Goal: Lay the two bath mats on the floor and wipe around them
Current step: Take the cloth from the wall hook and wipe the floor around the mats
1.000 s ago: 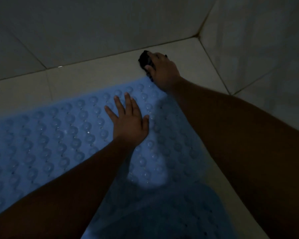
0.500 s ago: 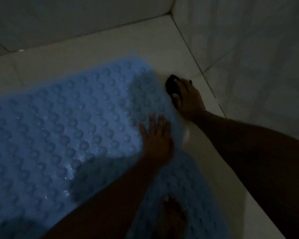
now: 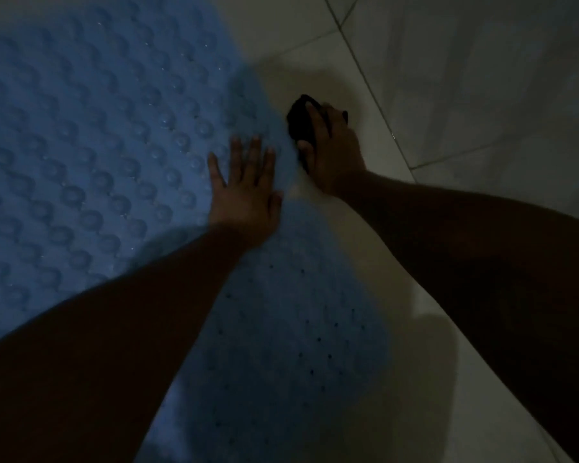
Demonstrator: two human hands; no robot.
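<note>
- Bath mat (image 3: pixel 81 128), blue and covered in round bumps, lies flat on the pale tiled floor (image 3: pixel 291 35) and fills the left side of the view
- Light is low here, and the shot is a little blurred
- Lower down, the blue surface shows small dark holes instead of bumps; I cannot tell whether that is a second mat or part of the same one
- Left hand (image 3: pixel 244 195) is down on the mat close to its right edge, palm flat, fingers straight and slightly spread, gripping nothing
- Right hand (image 3: pixel 335 155) is on the bare floor just beside that same edge, curled round a dark cloth (image 3: pixel 298 120)
- Its fingers (image 3: pixel 315 111) lie over the top of the cloth, and the thumb presses into the side nearest the mat
- The cloth sits against the floor, touching or almost touching the mat's edge; too dim to say which
- Both forearms reach in from the bottom, the left one crossing over the mat, the right one over the floor
- Grey tiled wall (image 3: pixel 498 78) rises on the right, meeting the floor along a dark grout line near the right hand
- Soft shadows of the arms fall on the floor and mat
</note>
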